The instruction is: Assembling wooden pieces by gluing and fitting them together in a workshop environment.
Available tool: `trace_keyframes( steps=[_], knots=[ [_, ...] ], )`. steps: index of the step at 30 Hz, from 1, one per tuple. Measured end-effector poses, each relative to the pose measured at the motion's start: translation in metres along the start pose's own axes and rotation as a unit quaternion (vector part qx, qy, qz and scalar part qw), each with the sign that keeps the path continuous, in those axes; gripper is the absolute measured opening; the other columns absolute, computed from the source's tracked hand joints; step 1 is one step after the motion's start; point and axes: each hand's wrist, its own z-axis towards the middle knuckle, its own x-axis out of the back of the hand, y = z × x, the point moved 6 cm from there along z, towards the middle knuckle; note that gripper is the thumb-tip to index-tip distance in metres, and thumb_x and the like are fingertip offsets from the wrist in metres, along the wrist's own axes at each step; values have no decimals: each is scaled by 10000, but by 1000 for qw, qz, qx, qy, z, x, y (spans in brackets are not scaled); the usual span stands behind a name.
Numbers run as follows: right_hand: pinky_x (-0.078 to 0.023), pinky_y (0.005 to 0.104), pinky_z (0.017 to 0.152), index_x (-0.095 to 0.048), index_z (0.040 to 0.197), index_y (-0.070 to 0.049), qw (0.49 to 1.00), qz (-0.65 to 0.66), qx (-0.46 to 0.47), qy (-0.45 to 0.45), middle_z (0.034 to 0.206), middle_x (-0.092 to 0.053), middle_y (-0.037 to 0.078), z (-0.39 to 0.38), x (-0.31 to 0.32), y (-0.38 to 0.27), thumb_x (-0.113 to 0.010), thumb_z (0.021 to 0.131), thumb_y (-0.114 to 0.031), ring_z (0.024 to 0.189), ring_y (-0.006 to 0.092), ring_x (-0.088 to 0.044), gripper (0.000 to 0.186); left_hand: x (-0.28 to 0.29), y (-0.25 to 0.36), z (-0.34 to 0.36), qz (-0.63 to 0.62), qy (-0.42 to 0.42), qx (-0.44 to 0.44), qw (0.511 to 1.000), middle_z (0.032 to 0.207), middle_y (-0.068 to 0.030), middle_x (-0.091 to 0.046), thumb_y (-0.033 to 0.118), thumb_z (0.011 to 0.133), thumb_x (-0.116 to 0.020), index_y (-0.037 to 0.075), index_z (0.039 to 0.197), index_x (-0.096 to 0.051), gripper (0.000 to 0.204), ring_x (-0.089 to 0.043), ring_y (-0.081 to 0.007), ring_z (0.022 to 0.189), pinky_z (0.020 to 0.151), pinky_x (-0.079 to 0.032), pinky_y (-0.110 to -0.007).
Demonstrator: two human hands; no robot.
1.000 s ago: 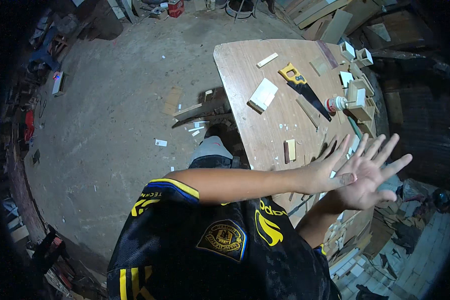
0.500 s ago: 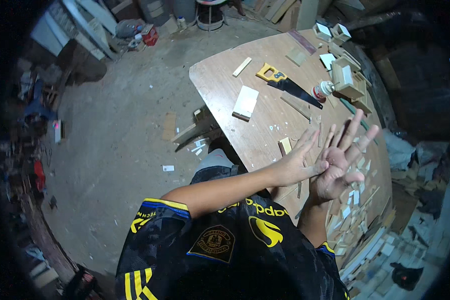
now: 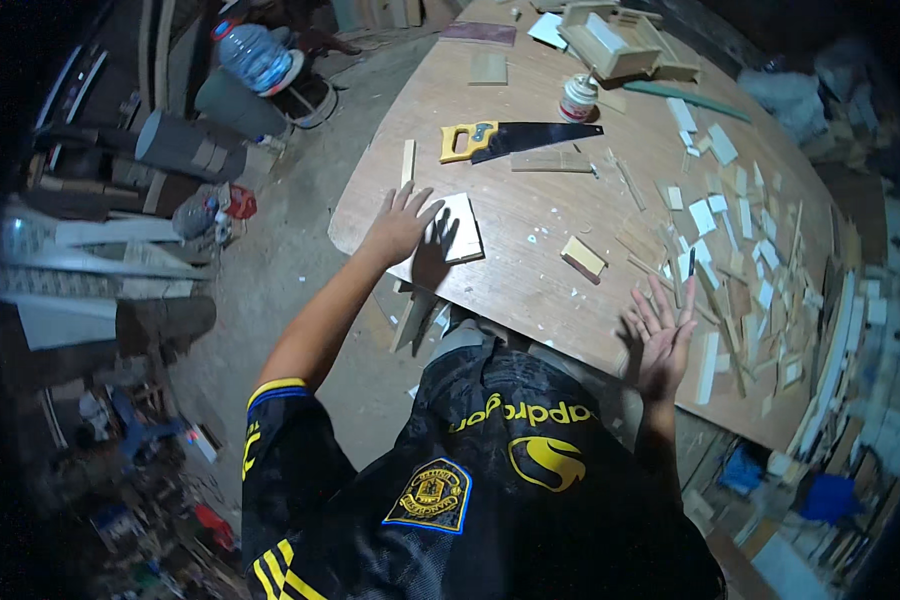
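Observation:
My left hand point(image 3: 398, 228) reaches over the table's left part, fingers spread and holding nothing. Its fingertips are at the left edge of a white-topped board point(image 3: 462, 232), and its shadow falls across that board; whether they touch I cannot tell. My right hand point(image 3: 658, 335) is palm up with fingers apart, above the near table edge, and also bare. Between the hands lies a small pale block with a brown edge point(image 3: 583, 258). Farther off lies a handsaw point(image 3: 520, 138) with a yellow handle and black blade, teeth beside a flat wooden strip point(image 3: 550, 161).
A white and red glue bottle point(image 3: 578, 100) stands near a wooden drawer-like box point(image 3: 610, 40). Many white and wooden offcuts point(image 3: 730, 240) cover the table's right side. A short wood stick point(image 3: 408, 162) lies at the left. Beyond the table, a large water bottle point(image 3: 255, 58) rests on a stool.
My hands, which were together over the table's right part, have parted. The left has swung left to the white-topped board; the right has dropped nearer me. The view has turned.

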Motion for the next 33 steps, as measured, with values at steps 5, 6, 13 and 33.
trace_keyframes(
  steps=[5,6,13,33],
  knots=[
    [-402,349,954,14,1514,-135,997,-22,27,76,1410,-424,205,-18,-13,-6,-212,957,-615,1213,299,-503,769,-24,-2,60,104,-63,-159,980,1563,-42,-166,97,876,-469,272,1490,-189,697,-141,-368,1431,1136,-135,-592],
    [-406,356,949,7,1512,-112,996,-20,40,83,1411,-423,199,-19,-13,0,-232,952,-623,1202,295,-508,794,-31,-4,67,123,-93,-182,971,1574,-27,-117,94,865,-498,284,1499,-149,748,-119,-360,1437,1140,-116,-593],
    [-456,378,906,-51,1514,-122,988,-44,41,143,1352,-489,196,-55,-40,41,-297,939,-630,1150,319,-561,806,-43,9,104,96,-166,-334,923,1574,0,-116,222,850,-578,257,1500,-144,783,-132,-348,1433,1144,-103,-598],
    [-440,366,898,-151,1498,-83,964,-74,13,254,1294,-546,194,-72,-97,59,-278,925,-662,1134,280,-581,825,-53,-7,110,-84,-159,-350,920,1354,-86,-471,326,570,-838,143,1376,-385,943,-348,-339,1307,1115,-163,-559]
  ],
)
